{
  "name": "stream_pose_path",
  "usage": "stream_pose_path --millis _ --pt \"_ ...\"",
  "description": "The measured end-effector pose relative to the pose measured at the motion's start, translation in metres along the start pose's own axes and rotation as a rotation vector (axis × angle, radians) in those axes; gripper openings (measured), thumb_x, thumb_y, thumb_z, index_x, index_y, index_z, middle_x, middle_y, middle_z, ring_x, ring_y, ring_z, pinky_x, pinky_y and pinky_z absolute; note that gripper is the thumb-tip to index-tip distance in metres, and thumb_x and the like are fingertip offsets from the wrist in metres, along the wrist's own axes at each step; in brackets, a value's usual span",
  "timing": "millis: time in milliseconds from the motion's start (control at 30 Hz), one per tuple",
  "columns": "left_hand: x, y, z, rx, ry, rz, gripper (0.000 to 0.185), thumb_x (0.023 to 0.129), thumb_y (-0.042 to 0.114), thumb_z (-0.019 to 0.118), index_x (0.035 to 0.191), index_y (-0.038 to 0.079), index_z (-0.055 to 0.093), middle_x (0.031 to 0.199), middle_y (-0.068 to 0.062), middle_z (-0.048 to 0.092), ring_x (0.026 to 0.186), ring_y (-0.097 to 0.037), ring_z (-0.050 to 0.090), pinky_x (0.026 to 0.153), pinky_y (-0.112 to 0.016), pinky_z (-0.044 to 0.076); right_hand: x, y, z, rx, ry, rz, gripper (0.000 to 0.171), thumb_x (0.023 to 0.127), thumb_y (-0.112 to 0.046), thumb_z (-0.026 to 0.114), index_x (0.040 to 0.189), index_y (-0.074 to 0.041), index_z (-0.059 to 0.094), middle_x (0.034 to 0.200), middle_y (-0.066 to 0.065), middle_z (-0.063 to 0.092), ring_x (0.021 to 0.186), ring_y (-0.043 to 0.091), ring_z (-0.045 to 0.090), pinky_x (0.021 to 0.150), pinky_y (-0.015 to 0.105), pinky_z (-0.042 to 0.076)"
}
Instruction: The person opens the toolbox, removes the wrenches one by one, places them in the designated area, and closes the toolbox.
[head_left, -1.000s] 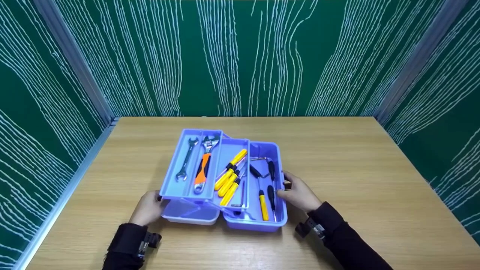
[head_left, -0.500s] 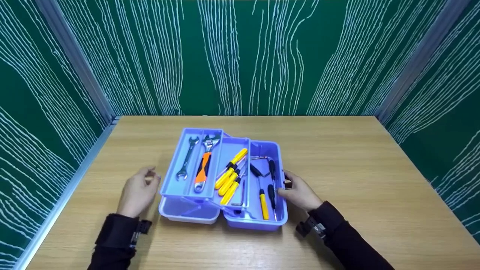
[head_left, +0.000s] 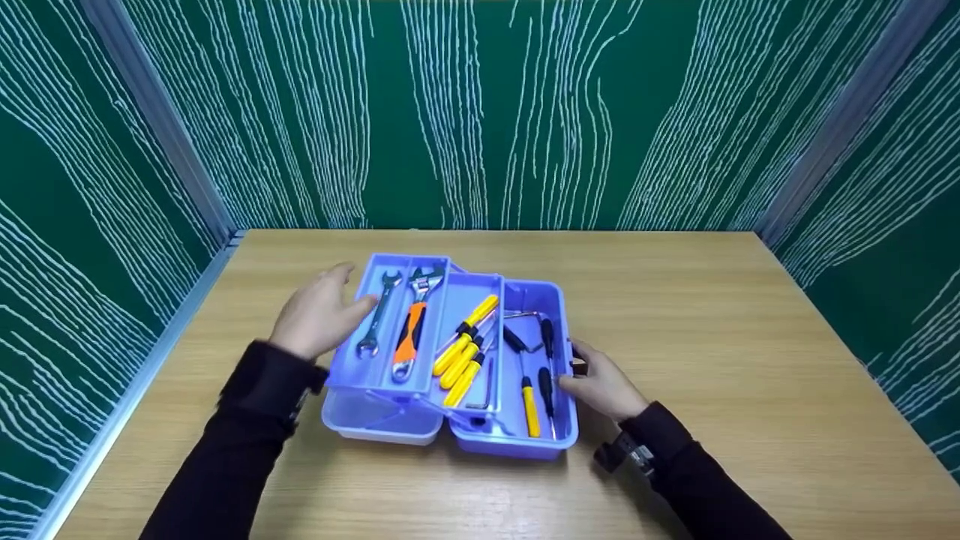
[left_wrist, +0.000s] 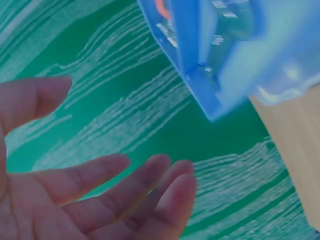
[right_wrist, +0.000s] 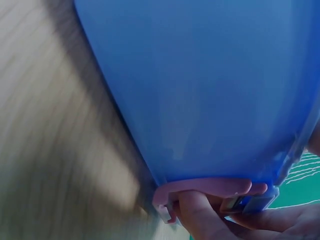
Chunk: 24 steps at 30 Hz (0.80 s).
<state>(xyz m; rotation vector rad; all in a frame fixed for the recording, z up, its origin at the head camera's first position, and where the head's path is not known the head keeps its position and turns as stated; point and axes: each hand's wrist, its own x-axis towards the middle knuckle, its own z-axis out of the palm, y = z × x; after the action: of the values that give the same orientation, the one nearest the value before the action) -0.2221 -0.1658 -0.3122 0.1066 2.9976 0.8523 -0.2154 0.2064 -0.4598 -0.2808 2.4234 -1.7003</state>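
A purple-blue toolbox [head_left: 556, 298] stands unfolded on the table, its raised tray [head_left: 364, 375] swung out to the left. In that tray lie an open-end wrench [head_left: 381, 311] and an orange-handled adjustable wrench [head_left: 412, 326]. My left hand [head_left: 319, 315] hovers at the tray's left edge, thumb near the open-end wrench, fingers spread and holding nothing; the left wrist view shows its fingers [left_wrist: 105, 200] apart from the box. My right hand [head_left: 604, 384] grips the box's right wall, thumb at the rim, fingers at the pink latch [right_wrist: 210, 187].
The middle tray holds several yellow-handled screwdrivers [head_left: 465, 364] and a hex key [head_left: 490, 382]. Black-handled tools [head_left: 546, 382] and a yellow screwdriver [head_left: 531, 409] lie in the deep right compartment. The pale lid [head_left: 382, 420] hangs below the left tray. Green patterned walls surround the wooden table [head_left: 697, 315].
My left hand has let go of the box's lower left side, moved outward, then up and forward to the raised tray's left edge. The right hand stays on the box.
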Motion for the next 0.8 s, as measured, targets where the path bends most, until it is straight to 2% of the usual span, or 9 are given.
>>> stream_pose_path --millis 167,233,267,367,500,600,633,733,800 --pt "0.020 0.019 0.002 0.090 -0.168 -0.004 0.083 0.093 0.052 0.053 0.151 -0.002 0.029 0.150 -0.024 0.042 0.134 -0.038 0.045 0.114 -0.052 0.036 -0.002 -0.001 -0.001 0.002 0.001 0.005 0.070 0.083 0.001 0.060 0.146 0.012 0.032 0.139 0.034 0.045 0.118 0.044 0.058 0.089 0.038 0.057" --pt "0.027 0.023 0.004 0.128 -0.227 -0.016 0.084 0.094 0.054 0.051 0.150 -0.005 0.031 0.152 -0.025 0.039 0.136 -0.038 0.043 0.114 -0.051 0.036 -0.002 -0.001 -0.001 -0.001 0.001 0.006 0.070 0.083 0.001 0.061 0.146 0.011 0.032 0.140 0.034 0.045 0.118 0.045 0.057 0.090 0.039 0.057" --pt "0.030 0.025 0.005 0.141 -0.250 -0.024 0.082 0.094 0.053 0.049 0.148 -0.006 0.033 0.150 -0.025 0.041 0.132 -0.037 0.046 0.112 -0.050 0.038 -0.002 -0.001 -0.001 -0.004 0.002 0.006 0.070 0.083 0.000 0.061 0.146 0.011 0.032 0.140 0.033 0.045 0.118 0.045 0.057 0.090 0.039 0.057" --pt "0.038 0.027 0.012 0.185 -0.311 -0.062 0.072 0.097 0.046 0.046 0.145 -0.007 0.039 0.144 -0.023 0.048 0.117 -0.032 0.052 0.103 -0.044 0.045 -0.002 -0.001 -0.001 -0.008 0.001 0.008 0.070 0.082 0.000 0.061 0.146 0.011 0.033 0.140 0.033 0.045 0.119 0.045 0.057 0.091 0.040 0.056" --pt "0.045 0.030 0.020 0.257 -0.370 -0.105 0.055 0.100 0.035 0.042 0.138 -0.005 0.047 0.129 -0.021 0.056 0.095 -0.025 0.062 0.079 -0.032 0.051 -0.002 0.000 0.000 -0.015 0.004 0.006 0.069 0.082 0.000 0.061 0.144 0.012 0.035 0.139 0.034 0.046 0.119 0.045 0.057 0.091 0.040 0.056" --pt "0.049 0.033 0.025 0.300 -0.385 -0.130 0.042 0.099 0.027 0.041 0.123 -0.004 0.057 0.114 -0.019 0.061 0.074 -0.021 0.064 0.060 -0.027 0.050 -0.002 0.000 -0.001 -0.018 -0.001 -0.001 0.068 0.083 -0.001 0.061 0.144 0.013 0.034 0.139 0.034 0.047 0.118 0.044 0.058 0.090 0.039 0.056" --pt "0.049 0.035 0.026 0.314 -0.384 -0.123 0.038 0.098 0.024 0.041 0.117 -0.004 0.060 0.111 -0.018 0.062 0.070 -0.020 0.063 0.058 -0.027 0.050 -0.002 0.000 -0.001 -0.013 -0.002 -0.001 0.068 0.083 0.000 0.061 0.144 0.013 0.034 0.138 0.034 0.047 0.117 0.044 0.058 0.090 0.038 0.056" --pt "0.049 0.037 0.027 0.385 -0.361 -0.060 0.026 0.092 0.012 0.043 0.092 -0.002 0.065 0.099 -0.015 0.063 0.069 -0.020 0.056 0.061 -0.027 0.046 -0.001 0.001 -0.001 0.004 -0.010 0.002 0.068 0.083 0.000 0.060 0.144 0.013 0.033 0.136 0.035 0.048 0.117 0.043 0.058 0.089 0.035 0.056" --pt "0.049 0.038 0.028 0.431 -0.343 -0.006 0.020 0.089 0.007 0.045 0.082 0.001 0.063 0.095 -0.013 0.062 0.072 -0.021 0.051 0.065 -0.027 0.043 0.000 0.002 0.000 0.015 -0.009 0.010 0.068 0.083 0.000 0.060 0.144 0.012 0.033 0.135 0.035 0.049 0.117 0.043 0.058 0.088 0.033 0.055"
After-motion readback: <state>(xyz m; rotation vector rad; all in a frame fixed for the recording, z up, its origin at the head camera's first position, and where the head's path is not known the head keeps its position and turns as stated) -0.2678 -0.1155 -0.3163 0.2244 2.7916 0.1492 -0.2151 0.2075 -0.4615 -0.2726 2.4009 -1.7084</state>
